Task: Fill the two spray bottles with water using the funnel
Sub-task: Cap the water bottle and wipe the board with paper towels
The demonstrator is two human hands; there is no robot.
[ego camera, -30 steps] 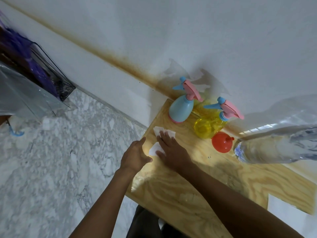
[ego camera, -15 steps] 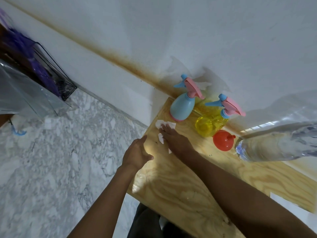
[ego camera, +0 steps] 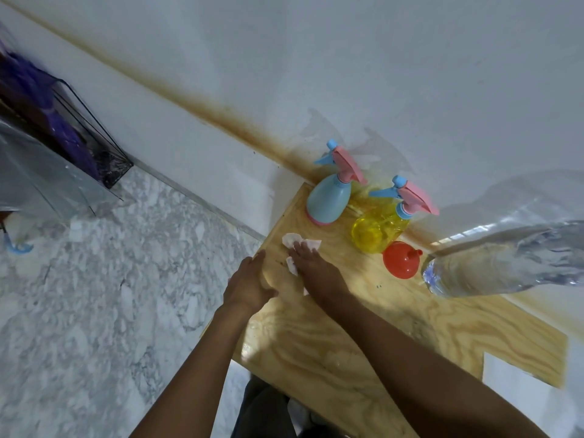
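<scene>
— Pressing what, exactly?

— My right hand (ego camera: 316, 268) lies flat, fingers spread, on a white tissue (ego camera: 300, 243) on the wooden worktop (ego camera: 347, 343). My left hand (ego camera: 248, 284) rests at the worktop's edge at nine o'clock, fingers together, gripping nothing.

— And the bottles?

— At one o'clock: blue spray bottle (ego camera: 328, 200), yellow spray bottle (ego camera: 376, 229), caps on. The red funnel (ego camera: 399, 260) lies just beside a clear water bottle (ego camera: 493, 267).

Blue spray bottle (ego camera: 328, 202) and yellow spray bottle (ego camera: 376, 229) stand capped along the board's (ego camera: 347, 336) far edge; orange funnel (ego camera: 399, 260) lies beside them.
</scene>
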